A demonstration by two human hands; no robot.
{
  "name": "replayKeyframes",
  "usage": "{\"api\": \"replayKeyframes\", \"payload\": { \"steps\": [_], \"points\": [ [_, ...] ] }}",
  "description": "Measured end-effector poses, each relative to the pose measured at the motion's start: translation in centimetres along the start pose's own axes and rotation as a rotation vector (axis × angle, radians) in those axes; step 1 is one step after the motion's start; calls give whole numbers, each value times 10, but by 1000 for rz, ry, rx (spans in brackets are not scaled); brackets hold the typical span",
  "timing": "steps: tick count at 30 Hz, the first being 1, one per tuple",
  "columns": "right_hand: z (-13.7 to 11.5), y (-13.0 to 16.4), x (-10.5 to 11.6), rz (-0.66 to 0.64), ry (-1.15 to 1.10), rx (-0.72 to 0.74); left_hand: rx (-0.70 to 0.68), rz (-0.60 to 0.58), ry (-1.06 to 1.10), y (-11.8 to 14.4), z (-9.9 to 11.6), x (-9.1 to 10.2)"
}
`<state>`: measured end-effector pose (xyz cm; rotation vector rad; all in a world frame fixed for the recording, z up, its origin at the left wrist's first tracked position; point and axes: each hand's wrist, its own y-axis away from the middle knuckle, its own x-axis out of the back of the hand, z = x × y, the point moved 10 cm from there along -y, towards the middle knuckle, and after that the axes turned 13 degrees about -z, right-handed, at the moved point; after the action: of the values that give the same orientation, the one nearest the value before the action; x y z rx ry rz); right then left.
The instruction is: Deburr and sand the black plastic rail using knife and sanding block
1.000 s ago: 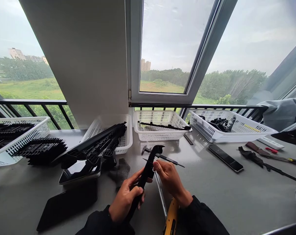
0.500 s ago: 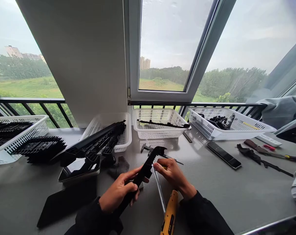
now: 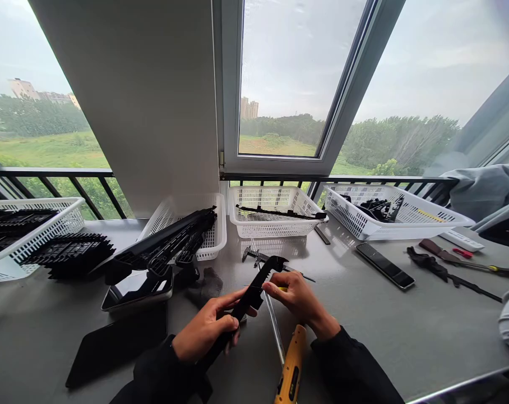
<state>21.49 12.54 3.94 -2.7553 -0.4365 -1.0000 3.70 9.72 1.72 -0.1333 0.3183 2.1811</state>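
Note:
My left hand (image 3: pixel 210 328) is wrapped round a long black plastic part (image 3: pixel 260 275) with a hooked, toothed upper end, holding it tilted above the table. My right hand (image 3: pixel 299 297) pinches a small yellow tool (image 3: pixel 283 289), mostly hidden by the fingers; a thin tip seems to reach the face of the black part. Under my right forearm lies a yellow-orange power screwdriver (image 3: pixel 293 367) with a long metal shaft (image 3: pixel 273 320) pointing away from me. A black caliper (image 3: pixel 258 256) rests just behind the held part.
Four white baskets stand along the window: a left one (image 3: pixel 65 224), a second (image 3: pixel 221 224), a third (image 3: pixel 275 229) and a right one (image 3: pixel 376 231). Long black parts (image 3: pixel 170 247) lean from the second. A phone (image 3: pixel 384 266) and a yellow-ended tool (image 3: pixel 496 270) lie right.
The black part and both hands have shifted only slightly. My grip on the part and on the small yellow tool looks the same.

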Motion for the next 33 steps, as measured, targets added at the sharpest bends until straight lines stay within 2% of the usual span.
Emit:
{"api": "replayKeyframes", "payload": {
  "steps": [6,9,13,16,20,27,33],
  "points": [
    [-3,-1,-9,-40,-10,5,-13,30,-20,0,4,1],
    [-2,0,-5,8,-5,-23,-27,54,-47,2,9,2],
    [-2,4,4,96,-2,-50,-120,129,-48,5,16,11],
    [-9,3,-3,79,-1,-21,-211,208,-12,7,16,21],
    [-11,0,-13,78,15,-27,-278,230,0,7,11,25],
    [-15,0,-20,90,30,-34,-301,272,14,10,20,18],
    [-7,2,-12,178,29,-72,-264,171,20,2,17,2]
  ]
}}
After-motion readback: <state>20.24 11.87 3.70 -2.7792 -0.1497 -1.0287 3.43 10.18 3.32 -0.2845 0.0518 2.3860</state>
